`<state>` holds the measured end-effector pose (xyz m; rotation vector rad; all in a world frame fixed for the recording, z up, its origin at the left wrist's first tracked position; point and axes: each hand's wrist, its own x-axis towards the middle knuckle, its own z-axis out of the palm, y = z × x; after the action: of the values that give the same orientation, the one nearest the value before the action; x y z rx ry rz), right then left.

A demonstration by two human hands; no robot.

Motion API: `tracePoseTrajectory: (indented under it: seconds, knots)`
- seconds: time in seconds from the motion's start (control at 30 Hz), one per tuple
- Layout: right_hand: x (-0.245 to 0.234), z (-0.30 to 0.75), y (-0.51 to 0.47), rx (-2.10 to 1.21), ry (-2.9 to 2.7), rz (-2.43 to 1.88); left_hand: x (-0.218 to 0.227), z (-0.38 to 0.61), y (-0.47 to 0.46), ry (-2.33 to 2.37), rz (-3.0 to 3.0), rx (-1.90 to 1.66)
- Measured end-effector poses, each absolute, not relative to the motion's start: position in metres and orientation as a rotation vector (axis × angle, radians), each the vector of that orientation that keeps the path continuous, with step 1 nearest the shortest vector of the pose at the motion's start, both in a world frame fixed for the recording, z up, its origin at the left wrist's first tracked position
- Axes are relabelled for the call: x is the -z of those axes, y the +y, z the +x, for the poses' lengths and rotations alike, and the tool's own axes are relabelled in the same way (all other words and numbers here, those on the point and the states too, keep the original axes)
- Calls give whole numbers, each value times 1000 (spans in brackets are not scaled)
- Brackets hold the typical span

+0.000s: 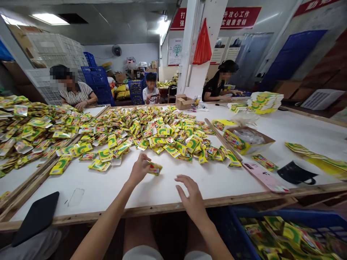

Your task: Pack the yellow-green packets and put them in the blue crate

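My left hand is closed on a small yellow-green box with red print, held above the white tabletop. To its right, my right hand hovers over the table's front part, fingers apart and nothing in them. Beyond both hands lies a wide heap of similar small boxes, many with white end flaps standing out. One box lies at the heap's near left corner.
Wooden strips divide the table. On the right are an open carton, a pink phone and a black mask. A blue crate of boxes stands below right; a black tablet-like object lies left. Other people sit across.
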<state>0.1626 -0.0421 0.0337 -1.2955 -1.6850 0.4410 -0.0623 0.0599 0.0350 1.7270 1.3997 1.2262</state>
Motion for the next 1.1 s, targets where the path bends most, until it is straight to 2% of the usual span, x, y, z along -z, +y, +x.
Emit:
tracePoseTrajectory:
  seconds: [0.07, 0.17, 0.3, 0.4, 0.67, 0.87, 1.1]
  knots:
    - [-33, 143, -27, -529, -1737, -1212, -49, -57, 43, 1188, 1841, -1092]
    - [-21, 122, -12, -830, -1647, -1141, -53, -48, 23, 1052, 1853, -1014]
    - [2, 114, -10, -1069, -1348, -1088, -24, -42, 8, 1107, 1558, -1233]
    - [13, 119, -14, -1122, -1304, -1084, -1, -40, -1, 997, 1400, -1131]
    - [15, 126, -2, -1150, -1485, -1110, 3, -51, -3, 987, 1420, -981]
    - [10, 112, 8, -1025, -1454, -1093, 4, -51, -1, 997, 1492, -1199]
    - [-1, 106, -5, -925, -1579, -1085, 1, -52, -10, 1168, 1515, -1227]
